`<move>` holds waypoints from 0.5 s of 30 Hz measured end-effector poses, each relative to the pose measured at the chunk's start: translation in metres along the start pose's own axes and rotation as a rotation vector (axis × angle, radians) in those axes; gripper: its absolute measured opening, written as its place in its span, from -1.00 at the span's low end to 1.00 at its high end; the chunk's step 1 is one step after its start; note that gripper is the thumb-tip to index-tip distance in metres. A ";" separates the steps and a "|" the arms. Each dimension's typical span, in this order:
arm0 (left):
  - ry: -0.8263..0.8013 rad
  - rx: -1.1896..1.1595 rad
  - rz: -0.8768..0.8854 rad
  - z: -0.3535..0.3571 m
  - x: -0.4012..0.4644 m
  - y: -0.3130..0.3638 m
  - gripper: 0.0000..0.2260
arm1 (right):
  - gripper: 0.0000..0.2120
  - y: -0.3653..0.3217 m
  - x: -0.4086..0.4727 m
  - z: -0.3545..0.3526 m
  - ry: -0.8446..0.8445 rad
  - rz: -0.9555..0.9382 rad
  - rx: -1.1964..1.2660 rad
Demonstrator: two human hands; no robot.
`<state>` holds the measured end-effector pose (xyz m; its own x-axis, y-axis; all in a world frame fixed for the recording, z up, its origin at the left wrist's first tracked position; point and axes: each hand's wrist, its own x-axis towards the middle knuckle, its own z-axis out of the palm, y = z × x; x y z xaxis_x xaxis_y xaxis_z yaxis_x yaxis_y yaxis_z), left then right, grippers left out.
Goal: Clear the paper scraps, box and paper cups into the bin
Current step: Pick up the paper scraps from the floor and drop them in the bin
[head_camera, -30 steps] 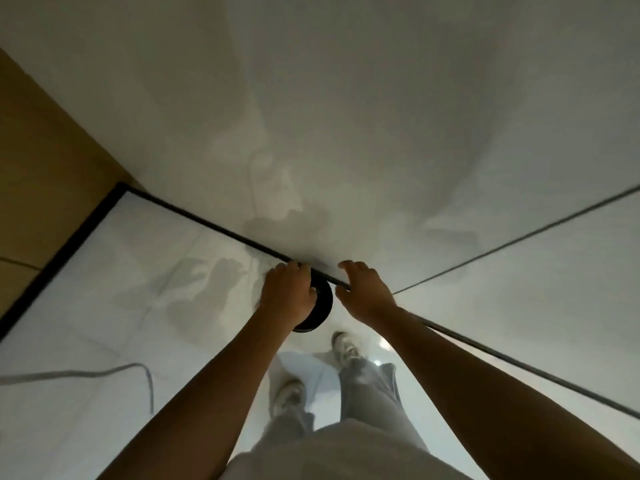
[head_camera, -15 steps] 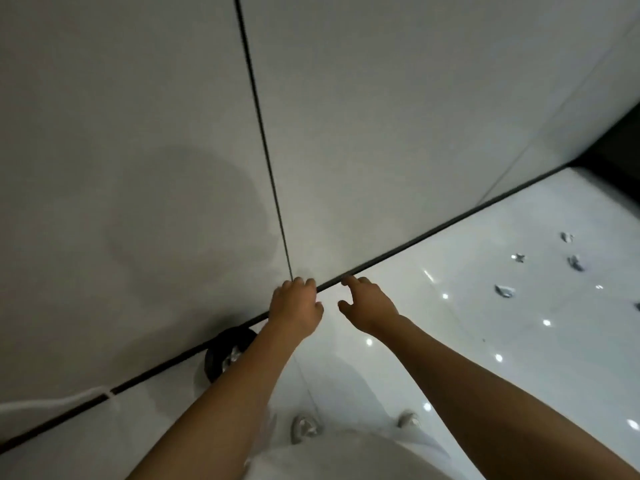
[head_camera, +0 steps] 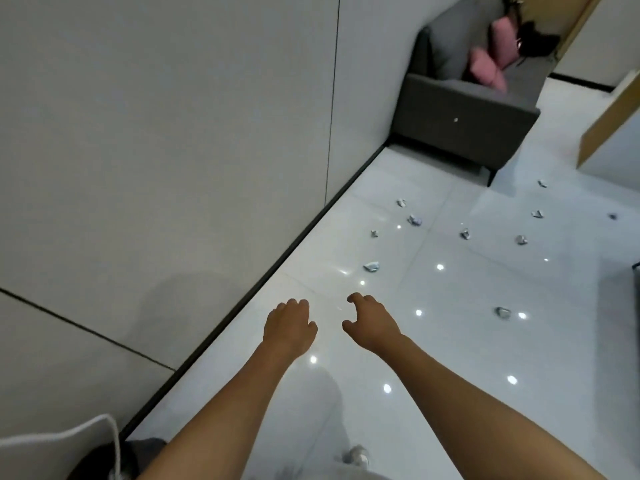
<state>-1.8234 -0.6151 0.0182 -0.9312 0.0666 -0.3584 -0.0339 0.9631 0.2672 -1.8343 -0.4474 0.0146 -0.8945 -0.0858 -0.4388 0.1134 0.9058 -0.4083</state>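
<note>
Head view: my left hand (head_camera: 289, 325) and right hand (head_camera: 370, 323) hang loosely curled, gripping nothing, poised over the floor (head_camera: 433, 341) toward the nearest paper scrap (head_camera: 371, 267) (bin unseen).

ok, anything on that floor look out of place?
Yes: crumpled paper scraps are strewn loose across the glossy white floor, from near the wall toward the grey sofa. Both the left hand and right hand hold nothing.

A grey sofa (head_camera: 460, 112) is standing against the pale panelled wall (head_camera: 173, 133), with pink cushions (head_camera: 486, 69) lying on it. The glossy white floor (head_camera: 450, 306) before the sofa is reflecting small ceiling lights.
</note>
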 end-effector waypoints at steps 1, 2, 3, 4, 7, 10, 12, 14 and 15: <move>0.001 0.002 0.012 0.001 0.008 0.015 -0.67 | -0.48 0.014 0.003 -0.010 0.004 0.012 0.003; 0.003 0.008 0.028 0.001 0.018 0.033 -0.67 | -0.48 0.031 0.008 -0.021 0.011 0.026 0.006; 0.001 0.016 0.042 0.000 0.027 0.048 -0.68 | -0.47 0.047 0.012 -0.032 0.014 0.043 0.008; -0.004 0.024 0.053 0.000 0.037 0.062 -0.68 | -0.47 0.061 0.017 -0.041 0.015 0.061 0.012; -0.022 0.046 0.089 -0.002 0.067 0.091 -0.68 | -0.47 0.094 0.033 -0.061 0.020 0.105 0.037; -0.058 0.075 0.133 -0.005 0.109 0.114 -0.68 | -0.47 0.119 0.059 -0.078 0.035 0.145 0.081; -0.081 0.108 0.156 -0.009 0.139 0.127 -0.67 | -0.46 0.131 0.080 -0.091 0.039 0.171 0.103; -0.093 0.139 0.187 -0.015 0.177 0.140 -0.67 | -0.46 0.143 0.108 -0.107 0.056 0.204 0.128; -0.096 0.150 0.206 -0.018 0.198 0.147 -0.67 | -0.45 0.149 0.124 -0.117 0.069 0.219 0.140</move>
<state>-2.0197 -0.4653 0.0024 -0.8742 0.2822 -0.3951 0.2131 0.9542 0.2101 -1.9792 -0.2747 -0.0075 -0.8689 0.1386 -0.4752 0.3616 0.8333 -0.4182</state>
